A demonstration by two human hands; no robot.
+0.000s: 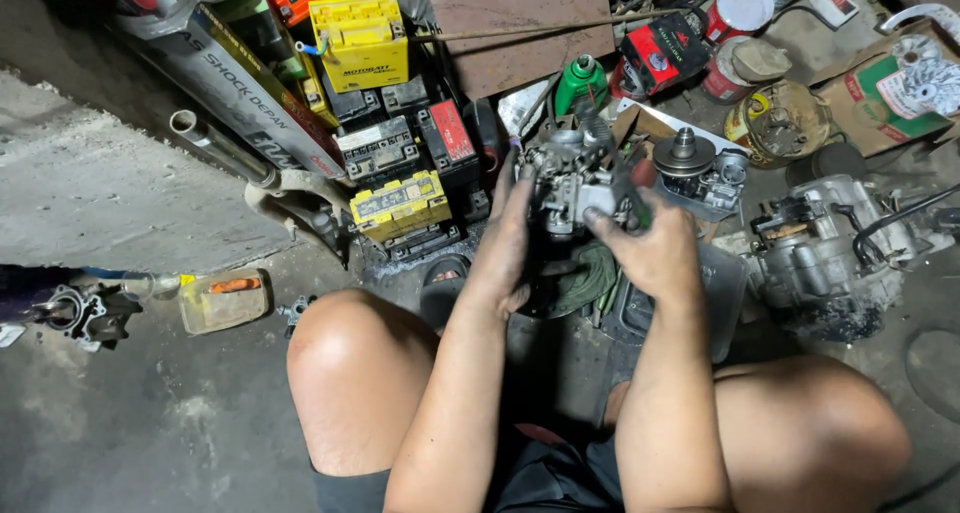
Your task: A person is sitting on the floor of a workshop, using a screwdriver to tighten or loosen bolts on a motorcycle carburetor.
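Both hands up now: left hand (505, 248) cradles the grimy carburetor (568, 188) from the side, fingers wrapped to steady it, while my right hand (655, 253) pinches its other side, lifted above my knees, engine block (830, 248) sitting nearby on the floor.

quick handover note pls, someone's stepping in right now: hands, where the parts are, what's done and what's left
Left hand: grimy, cupping the left side of the carburetor, held up above the floor.
Right hand: gripping its right side, thumb on the body.
Nearby: engine block on the floor to the right, round metal part behind the carburetor, stack of batteries to the left.
Done: carburetor is off any engine and in hand.
Left: it looks assembled; I cannot tell what has been worked on.
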